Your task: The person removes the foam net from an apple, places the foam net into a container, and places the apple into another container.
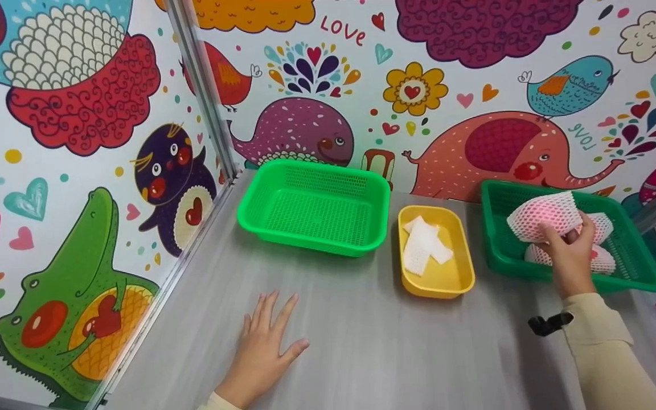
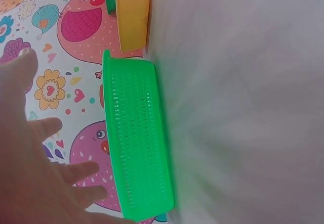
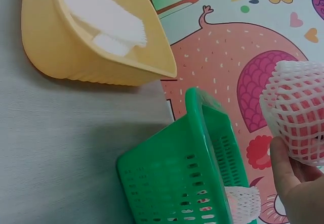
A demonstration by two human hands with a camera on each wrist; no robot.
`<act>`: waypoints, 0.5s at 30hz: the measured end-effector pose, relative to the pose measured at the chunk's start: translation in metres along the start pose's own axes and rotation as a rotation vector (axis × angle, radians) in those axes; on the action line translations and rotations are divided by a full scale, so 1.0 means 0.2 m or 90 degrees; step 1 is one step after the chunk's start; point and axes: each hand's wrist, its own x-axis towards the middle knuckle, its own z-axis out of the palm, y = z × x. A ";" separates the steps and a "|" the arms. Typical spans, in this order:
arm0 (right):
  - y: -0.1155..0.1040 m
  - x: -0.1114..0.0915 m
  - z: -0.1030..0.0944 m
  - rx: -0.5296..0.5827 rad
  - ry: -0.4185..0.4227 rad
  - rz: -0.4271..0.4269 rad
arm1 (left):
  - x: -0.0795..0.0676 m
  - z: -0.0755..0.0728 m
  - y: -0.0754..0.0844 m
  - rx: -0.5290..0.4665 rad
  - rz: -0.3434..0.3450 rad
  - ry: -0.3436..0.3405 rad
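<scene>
My right hand (image 1: 573, 256) grips a pinkish-red round object in a white foam net (image 1: 544, 216), held over the dark green basket (image 1: 493, 250) at the right. In the right wrist view the netted object (image 3: 298, 115) shows red through the mesh, with thumb and fingers at its lower end. More netted pinkish-red objects (image 1: 604, 262) lie in that basket, partly hidden by the hand. My left hand (image 1: 262, 347) is spread above the grey table, fingers straight and holding nothing, in front of the bright green basket (image 1: 314, 247).
Between the two baskets stands a yellow tub (image 1: 439, 287) with flattened white foam nets (image 1: 422, 245) inside. The bright green basket holds nothing visible. Cartoon-printed walls (image 1: 373, 142) rise behind and at the sides of the grey table (image 1: 373, 347).
</scene>
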 end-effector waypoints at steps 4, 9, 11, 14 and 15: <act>0.01 -0.02 0.00 0.018 -0.005 -0.002 | 0.00 0.01 0.00 -0.006 -0.008 -0.008; 0.03 -0.06 0.01 0.077 -0.011 -0.020 | 0.00 0.02 0.00 -0.005 -0.008 -0.002; 0.04 -0.09 0.01 0.113 -0.018 -0.030 | -0.01 0.03 0.00 -0.003 -0.006 0.005; 0.06 -0.14 0.03 0.158 -0.030 -0.054 | -0.01 0.03 0.00 -0.004 -0.008 0.006; 0.07 -0.16 0.04 0.168 -0.034 -0.060 | -0.01 0.03 0.00 -0.005 -0.009 0.005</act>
